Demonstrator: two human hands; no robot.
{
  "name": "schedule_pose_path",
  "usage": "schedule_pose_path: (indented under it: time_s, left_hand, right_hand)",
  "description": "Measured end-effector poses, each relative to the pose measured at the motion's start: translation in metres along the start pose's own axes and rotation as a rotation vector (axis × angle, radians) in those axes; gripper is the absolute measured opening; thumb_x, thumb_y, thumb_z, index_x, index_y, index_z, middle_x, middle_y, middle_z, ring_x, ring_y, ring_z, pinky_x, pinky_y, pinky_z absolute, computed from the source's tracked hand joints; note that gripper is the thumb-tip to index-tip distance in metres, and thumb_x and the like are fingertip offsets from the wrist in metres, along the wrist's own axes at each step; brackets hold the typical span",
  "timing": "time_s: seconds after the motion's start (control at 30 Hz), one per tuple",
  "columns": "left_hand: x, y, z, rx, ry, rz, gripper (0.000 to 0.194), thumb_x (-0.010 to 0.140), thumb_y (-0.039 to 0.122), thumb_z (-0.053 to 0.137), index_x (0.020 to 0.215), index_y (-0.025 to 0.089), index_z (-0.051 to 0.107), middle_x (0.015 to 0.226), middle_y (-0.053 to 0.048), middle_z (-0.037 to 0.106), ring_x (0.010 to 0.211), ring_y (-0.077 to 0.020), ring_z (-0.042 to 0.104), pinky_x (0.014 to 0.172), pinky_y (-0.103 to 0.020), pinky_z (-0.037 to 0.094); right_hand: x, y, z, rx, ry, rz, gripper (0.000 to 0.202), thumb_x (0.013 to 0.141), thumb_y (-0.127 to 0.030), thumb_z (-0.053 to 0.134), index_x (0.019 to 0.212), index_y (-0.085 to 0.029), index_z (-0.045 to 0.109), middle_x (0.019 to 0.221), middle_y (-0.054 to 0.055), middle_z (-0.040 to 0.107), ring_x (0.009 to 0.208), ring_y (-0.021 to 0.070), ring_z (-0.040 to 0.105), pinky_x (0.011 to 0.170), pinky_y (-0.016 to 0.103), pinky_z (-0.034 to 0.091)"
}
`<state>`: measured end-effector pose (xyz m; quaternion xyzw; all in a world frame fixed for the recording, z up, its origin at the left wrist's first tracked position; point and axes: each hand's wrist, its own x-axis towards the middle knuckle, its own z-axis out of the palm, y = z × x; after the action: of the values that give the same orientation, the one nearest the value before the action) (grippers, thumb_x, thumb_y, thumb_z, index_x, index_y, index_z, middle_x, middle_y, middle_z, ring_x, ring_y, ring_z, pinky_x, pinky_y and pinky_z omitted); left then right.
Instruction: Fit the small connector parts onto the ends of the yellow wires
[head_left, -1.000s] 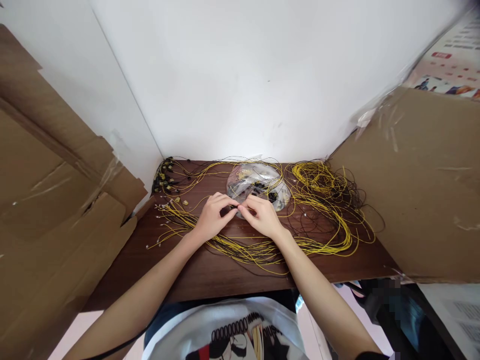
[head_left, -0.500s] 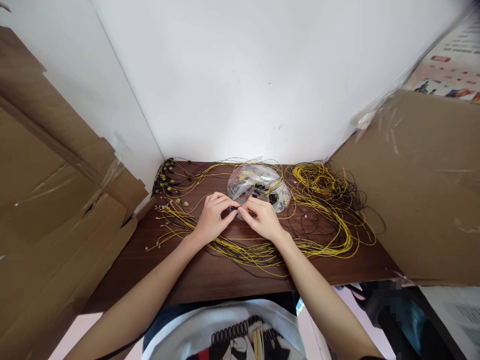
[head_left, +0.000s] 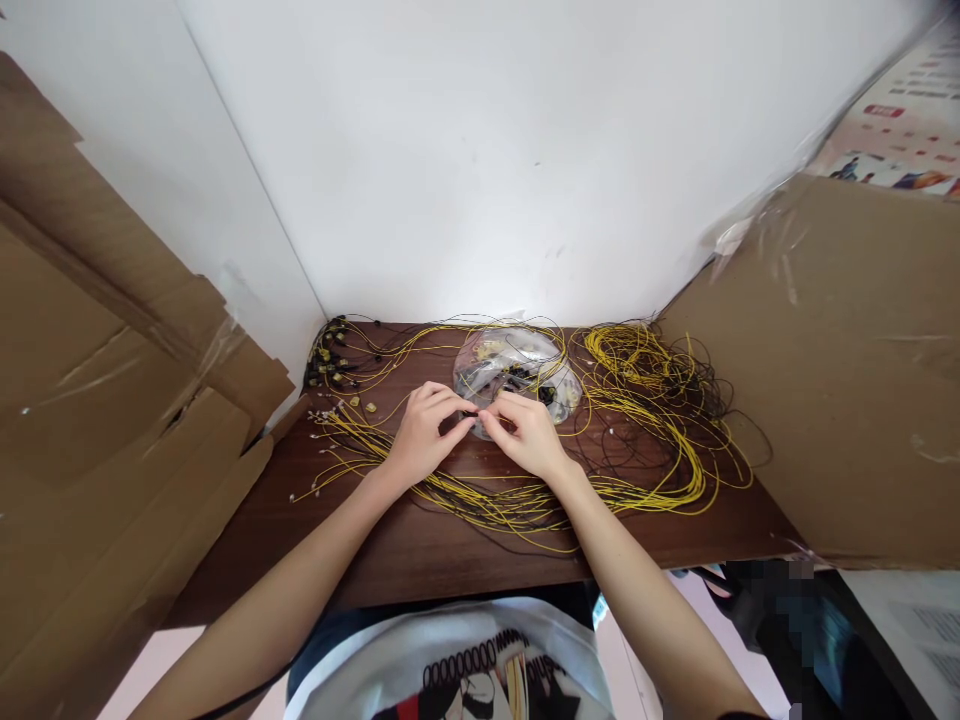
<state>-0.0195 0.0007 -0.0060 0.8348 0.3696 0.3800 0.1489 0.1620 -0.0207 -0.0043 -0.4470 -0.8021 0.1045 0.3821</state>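
My left hand (head_left: 427, 430) pinches a small black piece (head_left: 470, 413) between thumb and forefinger; its exact kind is too small to make out. Almost touching it, my right hand (head_left: 523, 432) has thumb and fingertips pressed together, and whatever they hold is hidden. Both hands are over the table, just in front of a clear plastic bag (head_left: 517, 350) with small yellow and black parts. Under and behind my wrists runs a bundle of yellow and black wires (head_left: 495, 510), its white-tipped ends fanned out at the left.
A tangled coil of yellow and black wires (head_left: 630, 355) lies at the back right. Black and yellow connectors (head_left: 330, 360) are heaped at the back left of the brown table (head_left: 247, 540). Cardboard (head_left: 825, 380) walls the right side, and more cardboard (head_left: 112, 420) the left.
My fingertips have parted very slightly, so the small black piece shows more at my left fingers. The wires and bag lie as before.
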Motion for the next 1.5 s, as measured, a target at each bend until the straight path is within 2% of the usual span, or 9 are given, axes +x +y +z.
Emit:
schedule_pose_path:
  time_s: [0.23,0.53,0.67,0.77,0.93,1.1,1.3,1.43,1.5]
  left_hand:
    - [0.0,-0.002,0.001,0.005,-0.011,0.017,0.012,0.083,0.025,0.058,0.091,0.021,0.067,0.087,-0.003,0.065,0.092,-0.0195,0.051,0.086,-0.037,0.036]
    - [0.003,-0.01,-0.006,0.016,0.035,0.016,0.012,0.083,0.024,0.058,0.089,0.021,0.068,0.089,-0.004,0.065,0.093,-0.0195,0.051,0.087,-0.038,0.037]
    - [0.004,-0.012,-0.007,0.025,0.03,0.017,0.013,0.084,0.022,0.057,0.09,0.021,0.068,0.088,-0.004,0.066,0.091,-0.0195,0.05,0.084,-0.037,0.037]
    - [0.003,-0.014,-0.006,0.025,0.019,0.021,0.015,0.085,0.022,0.056,0.092,0.021,0.068,0.087,-0.003,0.066,0.086,-0.0184,0.051,0.081,-0.036,0.037]
    - [0.002,-0.016,-0.004,0.05,-0.024,0.043,0.017,0.087,0.023,0.053,0.095,0.023,0.069,0.087,-0.003,0.066,0.082,-0.0173,0.052,0.077,-0.034,0.037]
    - [0.001,-0.012,-0.003,0.096,-0.062,0.051,0.018,0.088,0.025,0.052,0.095,0.022,0.068,0.087,-0.003,0.065,0.083,-0.0178,0.05,0.077,-0.034,0.036]
    - [0.001,-0.011,-0.003,0.11,-0.067,0.052,0.018,0.087,0.025,0.052,0.096,0.022,0.067,0.086,-0.003,0.064,0.083,-0.0179,0.049,0.076,-0.033,0.036]
    - [0.0,-0.012,-0.003,0.105,-0.069,0.056,0.017,0.087,0.025,0.052,0.095,0.021,0.067,0.086,-0.003,0.064,0.083,-0.0178,0.049,0.076,-0.033,0.036]
    - [0.0,-0.012,-0.003,0.107,-0.068,0.06,0.018,0.087,0.026,0.051,0.095,0.021,0.067,0.086,-0.003,0.063,0.083,-0.0179,0.049,0.076,-0.034,0.036]
  right_hand:
    - [0.0,0.001,-0.001,0.08,0.087,0.005,0.027,0.085,-0.022,0.049,0.059,-0.018,0.045,0.058,-0.002,0.044,0.055,0.011,0.042,0.054,0.025,0.032]
    - [0.003,-0.001,-0.012,0.131,0.391,0.094,0.032,0.081,-0.017,0.049,0.052,-0.019,0.036,0.052,-0.004,0.038,0.05,0.0098,0.037,0.052,0.024,0.029]
    - [0.002,0.005,-0.015,0.1,0.522,0.197,0.033,0.082,-0.02,0.05,0.052,-0.019,0.037,0.051,-0.004,0.037,0.05,0.0101,0.036,0.053,0.025,0.029]
    - [0.001,0.01,-0.016,0.093,0.568,0.281,0.032,0.085,-0.026,0.05,0.054,-0.018,0.044,0.053,-0.004,0.04,0.052,0.0109,0.037,0.053,0.025,0.03]
    - [0.002,0.01,-0.015,0.161,0.48,0.34,0.029,0.087,-0.033,0.049,0.065,-0.017,0.056,0.058,-0.001,0.051,0.055,0.0127,0.046,0.055,0.025,0.035]
    - [0.003,0.006,-0.01,0.176,0.305,0.263,0.021,0.089,-0.029,0.048,0.082,-0.017,0.064,0.073,0.002,0.062,0.06,0.0135,0.053,0.057,0.024,0.038]
    - [0.001,-0.001,-0.001,-0.02,-0.013,0.153,0.023,0.088,-0.029,0.05,0.072,-0.019,0.062,0.066,0.0,0.059,0.059,0.0125,0.051,0.058,0.024,0.033]
    - [0.0,-0.006,0.002,-0.055,-0.108,0.136,0.031,0.088,-0.037,0.051,0.066,-0.019,0.061,0.064,-0.001,0.058,0.057,0.011,0.049,0.056,0.023,0.031]
    - [-0.001,-0.006,0.003,-0.037,-0.118,0.12,0.029,0.088,-0.036,0.052,0.066,-0.018,0.06,0.065,-0.001,0.059,0.056,0.0104,0.049,0.056,0.022,0.031]
